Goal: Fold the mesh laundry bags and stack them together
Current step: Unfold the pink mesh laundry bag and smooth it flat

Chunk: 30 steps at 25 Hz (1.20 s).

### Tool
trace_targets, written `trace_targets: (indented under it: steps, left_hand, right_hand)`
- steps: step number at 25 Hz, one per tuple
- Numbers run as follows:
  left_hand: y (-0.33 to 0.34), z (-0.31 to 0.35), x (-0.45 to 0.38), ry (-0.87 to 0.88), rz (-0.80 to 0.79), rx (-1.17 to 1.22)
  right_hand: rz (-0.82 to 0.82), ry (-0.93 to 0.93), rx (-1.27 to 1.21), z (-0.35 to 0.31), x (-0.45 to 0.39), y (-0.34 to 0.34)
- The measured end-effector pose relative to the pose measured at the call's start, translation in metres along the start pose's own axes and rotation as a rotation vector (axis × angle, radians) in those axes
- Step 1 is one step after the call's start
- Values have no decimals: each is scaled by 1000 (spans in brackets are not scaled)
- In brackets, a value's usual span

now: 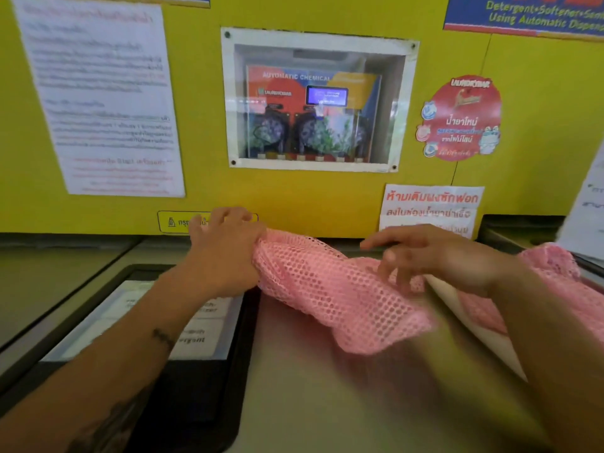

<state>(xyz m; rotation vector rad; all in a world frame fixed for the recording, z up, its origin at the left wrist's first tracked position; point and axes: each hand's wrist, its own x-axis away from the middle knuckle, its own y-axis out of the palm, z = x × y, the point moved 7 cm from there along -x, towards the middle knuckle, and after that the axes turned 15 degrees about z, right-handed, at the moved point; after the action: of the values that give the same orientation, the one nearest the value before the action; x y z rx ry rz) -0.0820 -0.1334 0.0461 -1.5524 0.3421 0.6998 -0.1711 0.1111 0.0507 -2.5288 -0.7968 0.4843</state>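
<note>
A pink mesh laundry bag [340, 299] lies bunched across the steel top of a machine [310, 387], near the yellow wall. My left hand [225, 243] clutches its left end, fingers closed into the mesh. My right hand [434, 256] rests on the bag's right part with fingers spread and curled onto the mesh; the picture is blurred there. More pink mesh [552, 266] shows behind and to the right of my right forearm; whether it is the same bag I cannot tell.
A black-framed panel with white labels [183, 325] is set into the top on the left. A white sheet edge [470, 325] sticks out under the pink mesh. The yellow wall [202, 103] carries notices and a windowed dispenser [313, 103]. Another machine top lies at the far left.
</note>
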Motion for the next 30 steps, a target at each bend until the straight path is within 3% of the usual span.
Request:
trace_targets:
  steps: [2,4,6,9,11,14,15,16,18,20,21,23,26,27,30]
  left_hand:
    - [-6,3,4,-7,-71,151]
    - [-9,24,14,7,-165,415]
    - [-3,44,23,40,-216,473]
    - [25,53,36,162,-296,212]
    - [25,46,30,176,-237,200]
    - [-5,14,10,106,60,289]
    - [-16,4,9,59,73,391]
    - [-19,-1,9,4,-18,512]
    - [-9,5,20,-112,-400,621]
    - [6,1,46,-238,-743,512]
    - [9,-4,46,-258,-756,455]
    - [4,-5,26,-188,-589,312]
    - [3,-10,30,-159,-435,243]
    - [8,-11,32,-162,-435,227]
    - [13,-12,27,-73,-300,197]
  right_hand:
    - [168,-46,-172,-3,-7,-16]
    - [325,-33,-26,10,-18,-15]
    - [242,-20,302,25,-24,11]
    - [11,-4,692,42,-24,48]
    - [107,9,753,44,-28,36]
    - [211,122,876,48,-22,4]
    - [212,147,917,49,-19,-3]
    - [199,164,930,48,-16,-6]
    - [189,163,819,36,-10,-1]
    - [344,74,595,14,-11,4]
    - [440,13,506,4,-11,8]
    - [424,-79,456,-3,-14,31]
    - [59,-160,651,15,-22,84]
    - [59,-159,670,19,-24,83]
    - [322,-147,728,19,-28,44]
